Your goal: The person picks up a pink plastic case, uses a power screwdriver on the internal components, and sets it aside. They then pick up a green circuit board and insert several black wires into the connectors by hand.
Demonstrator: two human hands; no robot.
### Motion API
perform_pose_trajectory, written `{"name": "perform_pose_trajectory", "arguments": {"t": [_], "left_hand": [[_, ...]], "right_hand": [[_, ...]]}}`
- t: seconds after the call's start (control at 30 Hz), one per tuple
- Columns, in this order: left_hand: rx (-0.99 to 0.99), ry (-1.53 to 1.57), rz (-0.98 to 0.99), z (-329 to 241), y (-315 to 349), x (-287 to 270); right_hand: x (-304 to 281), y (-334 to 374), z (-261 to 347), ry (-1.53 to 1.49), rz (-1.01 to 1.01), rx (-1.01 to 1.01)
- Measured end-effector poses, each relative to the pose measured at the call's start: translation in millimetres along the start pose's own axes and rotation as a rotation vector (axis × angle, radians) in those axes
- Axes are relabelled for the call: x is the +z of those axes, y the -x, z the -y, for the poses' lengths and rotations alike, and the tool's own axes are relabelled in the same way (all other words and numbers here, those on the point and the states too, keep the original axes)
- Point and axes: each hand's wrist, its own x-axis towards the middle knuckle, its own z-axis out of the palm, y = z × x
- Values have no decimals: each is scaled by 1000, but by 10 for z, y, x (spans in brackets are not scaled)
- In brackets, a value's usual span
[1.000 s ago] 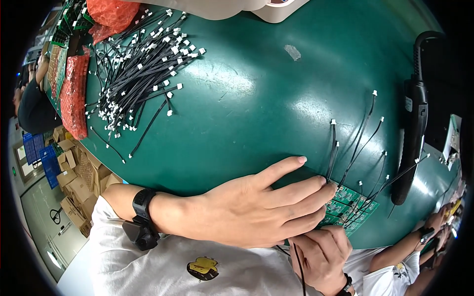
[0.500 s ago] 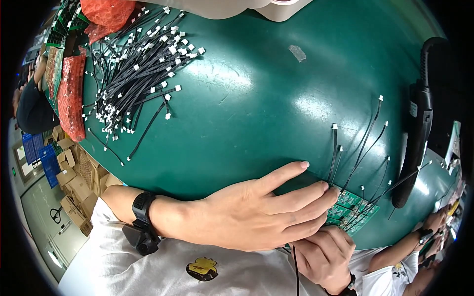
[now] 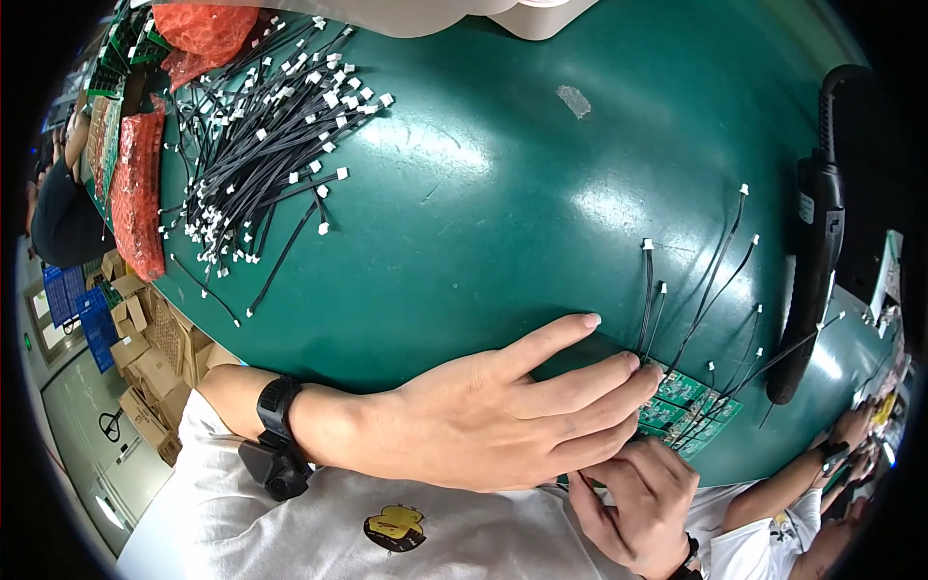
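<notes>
A green circuit board lies near the table's right front edge, with several thin black cables with white plugs fanning out from it. My left hand reaches in from the left, back upward, and its fingers press on the board's left part. One finger sticks out away from the others; the thumb is hidden. Just in front of it, my right hand has its fingers curled in a pinch beside the board's near edge. Whatever lies between those fingertips is too hidden to make out.
A big pile of black cables with white plugs covers the back left. Red bubble wrap lies beside it. A black handheld tool with a cord lies at the right. Cardboard boxes stand off the left edge; another person's arm is at right.
My right hand has shifted slightly, and its thumb has moved. The black cable that hung down from between my hands no longer shows there. My left hand has stayed nearly still.
</notes>
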Motion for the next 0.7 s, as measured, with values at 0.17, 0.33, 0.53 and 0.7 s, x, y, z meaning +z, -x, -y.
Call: {"name": "perform_pose_trajectory", "arguments": {"t": [0.17, 0.33, 0.53, 0.7], "left_hand": [[9, -7, 4, 2, -5, -9], [16, -13, 2, 11, -10, 10], [13, 58, 26, 33, -37, -43], [5, 70, 92, 25, -27, -105]], "right_hand": [[-77, -93, 102, -46, -60, 105], [-96, -123, 88, 8, 32, 196], [-116, -140, 65, 62, 81, 171], [-258, 216, -34, -236, 5, 33]]}}
